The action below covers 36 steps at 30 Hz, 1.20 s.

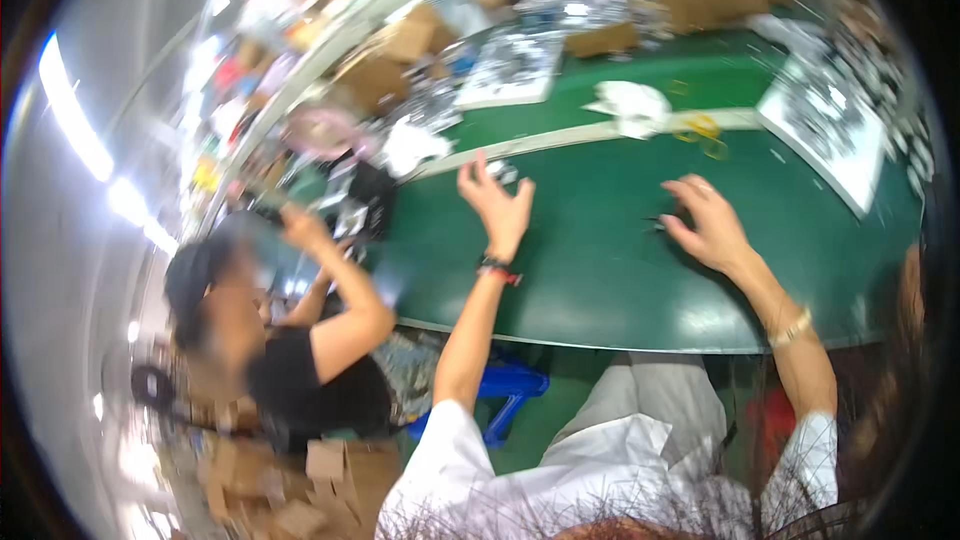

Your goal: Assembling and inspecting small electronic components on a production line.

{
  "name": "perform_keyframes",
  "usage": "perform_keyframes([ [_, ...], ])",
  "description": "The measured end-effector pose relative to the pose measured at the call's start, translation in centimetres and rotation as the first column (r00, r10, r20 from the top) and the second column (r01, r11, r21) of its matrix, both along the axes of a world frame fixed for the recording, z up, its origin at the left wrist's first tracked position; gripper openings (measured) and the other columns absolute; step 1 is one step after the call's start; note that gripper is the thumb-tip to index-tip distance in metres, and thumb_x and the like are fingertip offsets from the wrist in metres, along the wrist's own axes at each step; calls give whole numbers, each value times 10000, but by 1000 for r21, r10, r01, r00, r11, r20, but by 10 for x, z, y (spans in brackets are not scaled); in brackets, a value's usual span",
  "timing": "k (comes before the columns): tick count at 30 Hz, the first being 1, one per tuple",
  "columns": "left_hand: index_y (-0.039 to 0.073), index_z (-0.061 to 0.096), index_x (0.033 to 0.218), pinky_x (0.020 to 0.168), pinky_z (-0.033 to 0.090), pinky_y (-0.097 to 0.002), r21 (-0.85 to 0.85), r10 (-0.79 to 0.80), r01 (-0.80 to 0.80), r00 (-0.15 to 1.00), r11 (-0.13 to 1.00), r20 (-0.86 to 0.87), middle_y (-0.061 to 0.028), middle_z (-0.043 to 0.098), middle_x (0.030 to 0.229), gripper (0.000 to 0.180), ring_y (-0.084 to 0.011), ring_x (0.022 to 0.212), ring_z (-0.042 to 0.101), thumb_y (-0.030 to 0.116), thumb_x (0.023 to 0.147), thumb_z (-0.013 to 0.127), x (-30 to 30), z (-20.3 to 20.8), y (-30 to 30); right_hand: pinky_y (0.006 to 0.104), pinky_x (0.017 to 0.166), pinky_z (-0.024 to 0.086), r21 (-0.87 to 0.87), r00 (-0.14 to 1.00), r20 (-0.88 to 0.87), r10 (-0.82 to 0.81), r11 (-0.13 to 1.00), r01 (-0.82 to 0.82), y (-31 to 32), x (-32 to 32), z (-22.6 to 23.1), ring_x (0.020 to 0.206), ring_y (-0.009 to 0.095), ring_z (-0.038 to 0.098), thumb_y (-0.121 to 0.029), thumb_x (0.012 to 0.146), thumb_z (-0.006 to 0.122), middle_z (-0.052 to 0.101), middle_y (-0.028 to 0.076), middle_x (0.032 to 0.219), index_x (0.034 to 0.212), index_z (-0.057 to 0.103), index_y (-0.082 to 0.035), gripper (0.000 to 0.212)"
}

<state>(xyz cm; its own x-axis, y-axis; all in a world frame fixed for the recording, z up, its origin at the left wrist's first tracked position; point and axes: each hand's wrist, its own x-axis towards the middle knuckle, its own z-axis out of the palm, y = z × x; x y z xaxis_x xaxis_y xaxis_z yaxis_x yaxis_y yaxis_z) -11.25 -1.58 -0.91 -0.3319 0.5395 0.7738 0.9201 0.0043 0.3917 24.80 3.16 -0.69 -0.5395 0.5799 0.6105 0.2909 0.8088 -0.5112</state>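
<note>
My left hand point(497, 212) is over the green tabletop point(590, 240) with its fingers spread and nothing seen in them. Just beyond its fingers lies a small silvery piece point(503, 172), too blurred to name. To the right, my right hand point(708, 226) hovers low above the table, fingers bent and thumb apart. Close to its thumb tip is a small dark piece point(657, 224), whose kind I cannot make out; it looks apart from the fingers.
A pale strip point(560, 145) crosses the table, with crumpled white plastic point(635, 108) and yellow rubber bands point(703, 127) by it. White trays of shiny parts point(825, 135) stand at right and far side. At left, a co-worker point(320, 360) sits by a black box point(372, 202). Cardboard boxes point(395, 40) stand beyond.
</note>
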Motion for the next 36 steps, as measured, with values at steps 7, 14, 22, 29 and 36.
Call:
perform_keyframes([
  [7, 66, 551, 1390, 1111, 366, -464, -198, -551, 563, 826, 802, 118, -195, 476, 1358, 590, -385, 1303, 442, 105, 821, 699, 112, 6, 66, 426, 847, 526, -55, 1000, 27, -10, 998, 12, 9, 6, -12, 987, 347, 614, -198, 847, 716, 587, 157, 1089, 1230, 588, -25, 439],
  [14, 168, 665, 1327, 1135, 361, -509, -353, -473, 428, 880, 832, -46, -199, 456, 1512, 446, -429, 1363, 410, 136, 883, 632, 104, -28, 196, 437, 828, 526, 74, 1000, 21, 20, 997, -21, 2, -2, -17, 972, 356, 604, -239, 847, 706, 592, 169, 1018, 1191, 592, -26, 420],
  [22, 41, 768, 1111, 1063, 441, -407, -166, -518, 554, 828, 816, 214, -172, 629, 1330, 289, -329, 1226, 592, 165, 858, 702, 153, -16, 158, 454, 957, 496, 206, 965, -219, -144, 960, 190, -5, 11, -9, 1147, 385, 539, -140, 777, 760, 541, 166, 1289, 1191, 623, -70, 442],
  [29, 22, 769, 1068, 928, 527, -377, 43, -732, 732, 674, 680, 103, -170, 665, 1219, 280, -311, 1097, 656, -23, 801, 698, 190, 37, 43, 297, 891, 531, -466, 837, -519, -173, 878, -107, 7, 2, -7, 1021, 131, 638, -70, 945, 662, 687, 89, 1144, 1368, 581, -11, 435],
  [36, -5, 694, 1154, 933, 529, -464, 49, -788, 799, 599, 599, -143, -211, 626, 1229, 404, -411, 1093, 622, -57, 754, 695, 169, -1, 22, 254, 824, 534, -610, 738, -665, -116, 655, -446, 8, -11, -13, 928, 93, 640, -16, 900, 694, 691, 28, 1020, 1257, 660, -18, 359],
])
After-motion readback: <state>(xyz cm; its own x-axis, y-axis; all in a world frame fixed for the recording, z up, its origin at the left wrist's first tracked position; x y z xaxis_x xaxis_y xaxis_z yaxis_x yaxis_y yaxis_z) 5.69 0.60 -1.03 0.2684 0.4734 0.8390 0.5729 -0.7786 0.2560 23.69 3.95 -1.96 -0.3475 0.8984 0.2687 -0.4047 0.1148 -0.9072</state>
